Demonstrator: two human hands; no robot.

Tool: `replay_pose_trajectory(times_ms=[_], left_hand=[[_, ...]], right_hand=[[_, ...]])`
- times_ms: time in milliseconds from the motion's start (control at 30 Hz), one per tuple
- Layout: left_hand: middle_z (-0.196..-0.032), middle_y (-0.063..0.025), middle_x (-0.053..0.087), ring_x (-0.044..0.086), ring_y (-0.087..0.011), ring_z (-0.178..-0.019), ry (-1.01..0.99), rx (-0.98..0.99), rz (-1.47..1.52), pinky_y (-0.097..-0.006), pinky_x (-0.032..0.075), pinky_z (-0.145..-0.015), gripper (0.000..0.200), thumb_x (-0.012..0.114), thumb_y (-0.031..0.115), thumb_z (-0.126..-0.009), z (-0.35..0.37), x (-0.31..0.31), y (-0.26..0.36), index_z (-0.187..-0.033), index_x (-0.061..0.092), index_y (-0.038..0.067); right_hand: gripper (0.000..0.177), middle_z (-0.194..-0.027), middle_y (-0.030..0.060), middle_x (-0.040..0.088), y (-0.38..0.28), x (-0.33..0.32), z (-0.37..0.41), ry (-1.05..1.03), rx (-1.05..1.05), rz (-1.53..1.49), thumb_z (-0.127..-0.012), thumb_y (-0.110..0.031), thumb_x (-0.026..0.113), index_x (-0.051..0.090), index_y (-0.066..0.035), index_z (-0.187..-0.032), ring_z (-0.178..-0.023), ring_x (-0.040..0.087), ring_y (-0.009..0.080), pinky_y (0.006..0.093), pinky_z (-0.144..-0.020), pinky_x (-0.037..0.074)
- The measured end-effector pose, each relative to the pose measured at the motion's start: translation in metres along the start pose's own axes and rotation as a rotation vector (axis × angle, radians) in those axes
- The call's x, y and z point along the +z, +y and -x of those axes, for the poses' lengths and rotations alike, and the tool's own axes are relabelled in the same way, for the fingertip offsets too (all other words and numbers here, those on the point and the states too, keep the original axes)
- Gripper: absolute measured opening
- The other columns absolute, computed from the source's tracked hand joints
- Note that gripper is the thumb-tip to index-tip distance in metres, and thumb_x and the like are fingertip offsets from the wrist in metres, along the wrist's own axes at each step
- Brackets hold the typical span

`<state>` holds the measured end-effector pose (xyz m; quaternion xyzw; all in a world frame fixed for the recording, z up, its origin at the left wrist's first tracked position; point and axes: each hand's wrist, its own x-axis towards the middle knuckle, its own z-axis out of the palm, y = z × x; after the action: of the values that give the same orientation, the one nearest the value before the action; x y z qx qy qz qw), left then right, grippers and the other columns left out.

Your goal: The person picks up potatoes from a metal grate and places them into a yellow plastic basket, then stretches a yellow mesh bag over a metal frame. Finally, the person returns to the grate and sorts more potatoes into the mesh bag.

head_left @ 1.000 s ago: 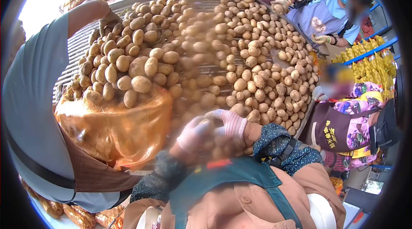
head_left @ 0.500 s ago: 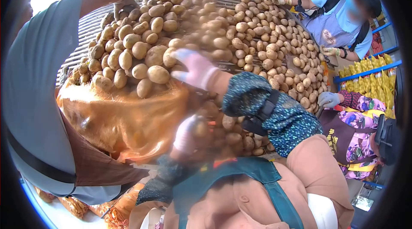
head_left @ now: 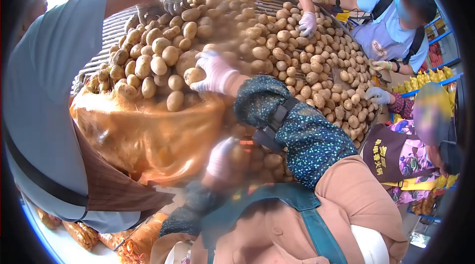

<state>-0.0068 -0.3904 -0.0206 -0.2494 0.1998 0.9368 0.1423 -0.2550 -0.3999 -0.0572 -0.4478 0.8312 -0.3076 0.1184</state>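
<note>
My right hand, in a pale pink and white glove, reaches across the heap with its fingers closed around a potato. Just in front of that hand is the heap of loose potatoes; below it spreads an orange mesh sack. Nearer my body, my left hand wears a striped glove and appears behind a hazy smear. Its fingers are too blurred to make out, and a potato shows beside them.
Potatoes cover the slatted metal table. A co-worker in grey leans in close at the left. Other gloved hands work at the far and right sides. Yellow net bags hang on blue racks; filled sacks lie at lower left.
My right hand has gone from spread fingers to closed around a potato. A co-worker's gloved hand has come down onto the potatoes at the far side, and another shows at the upper left.
</note>
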Motion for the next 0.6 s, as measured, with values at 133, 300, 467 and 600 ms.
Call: replay_pose_trajectory(times_ms=[133, 300, 467, 600], left_hand=[[-0.095, -0.0074, 0.069, 0.065, -0.0186, -0.088, 0.028, 0.059, -0.001, -0.0330, 0.054, -0.080, 0.026, 0.063, 0.027, -0.096, -0.001, -0.001, 0.000, -0.103, 0.069, 0.003], [-0.091, -0.0118, 0.066, 0.065, -0.0263, -0.083, 0.097, 0.045, -0.024, -0.0383, 0.056, -0.072, 0.033, 0.065, 0.036, -0.095, -0.028, -0.043, -0.006, -0.102, 0.064, 0.004], [-0.098, -0.0110, 0.067, 0.066, -0.0248, -0.091, -0.012, -0.018, 0.120, -0.0401, 0.058, -0.075, 0.032, 0.068, 0.035, -0.093, -0.024, -0.010, -0.006, -0.105, 0.064, 0.006], [-0.106, -0.0109, 0.066, 0.065, -0.0227, -0.098, -0.021, 0.031, 0.040, -0.0393, 0.058, -0.081, 0.036, 0.069, 0.029, -0.091, -0.026, 0.014, -0.019, -0.115, 0.062, 0.004]], right_hand=[[0.058, -0.126, 0.0189, 0.058, -0.001, -0.013, 0.024, 0.220, 0.004, -0.311, -0.073, -0.039, 0.082, 0.067, 0.002, -0.111, -0.117, 0.055, 0.0284, 0.0375, -0.095, 0.047], [0.052, -0.122, 0.0194, 0.062, 0.023, -0.045, 0.091, -0.080, 0.151, -2.199, -0.089, -0.042, 0.066, 0.060, -0.006, -0.126, -0.112, 0.062, 0.0370, 0.0611, -0.095, 0.052], [0.051, -0.134, 0.0226, 0.052, 0.024, -0.056, 0.169, 0.104, 0.193, -2.370, -0.092, -0.044, 0.055, 0.055, -0.009, -0.130, -0.127, 0.049, 0.0465, 0.0718, -0.102, 0.039], [0.053, -0.138, 0.0252, 0.051, 0.024, -0.065, 0.231, 0.150, 0.191, -2.256, -0.088, -0.036, 0.063, 0.055, -0.006, -0.131, -0.127, 0.051, 0.0440, 0.0677, -0.104, 0.041]])
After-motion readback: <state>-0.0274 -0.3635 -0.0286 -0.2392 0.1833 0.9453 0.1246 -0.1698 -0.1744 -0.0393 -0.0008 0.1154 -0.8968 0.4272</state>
